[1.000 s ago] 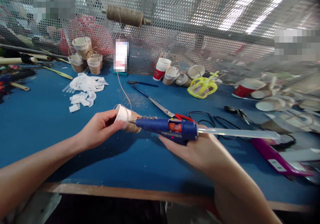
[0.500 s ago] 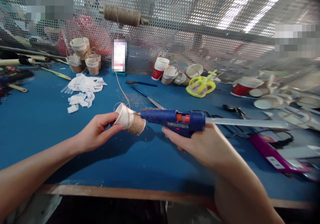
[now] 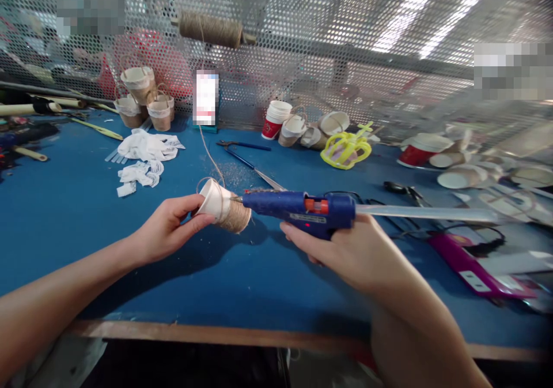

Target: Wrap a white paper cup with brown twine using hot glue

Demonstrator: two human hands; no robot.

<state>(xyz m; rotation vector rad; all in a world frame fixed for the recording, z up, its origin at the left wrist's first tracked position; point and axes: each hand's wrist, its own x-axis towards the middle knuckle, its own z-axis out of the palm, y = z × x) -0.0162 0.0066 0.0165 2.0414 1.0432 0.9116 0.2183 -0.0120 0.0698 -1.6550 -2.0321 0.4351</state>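
Note:
My left hand (image 3: 166,229) pinches the white rim end of a small paper cup (image 3: 224,208) that is partly wrapped in brown twine. A strand of twine (image 3: 209,151) runs from the cup up to a spool (image 3: 211,29) on the mesh wall. My right hand (image 3: 349,252) grips a blue glue gun (image 3: 302,208) with an orange trigger band; a clear glue stick (image 3: 427,212) juts from its back. The nozzle tip touches the cup at the edge of the twine wrap. Both are held just above the blue table (image 3: 86,221).
Scissors (image 3: 254,166) lie behind the cup. White scraps (image 3: 144,154) lie at left, twine-wrapped cups (image 3: 144,97) at back left, paper cups (image 3: 302,128) and a yellow crown shape (image 3: 345,149) at back centre. Black cables (image 3: 406,195) and a magenta tool (image 3: 475,264) lie at right.
The glue gun drew back to the right and rose slightly, its nozzle shifting from over the cup's side to the edge of the twine wrap. The cup tilted a little; since half a second ago almost nothing moved.

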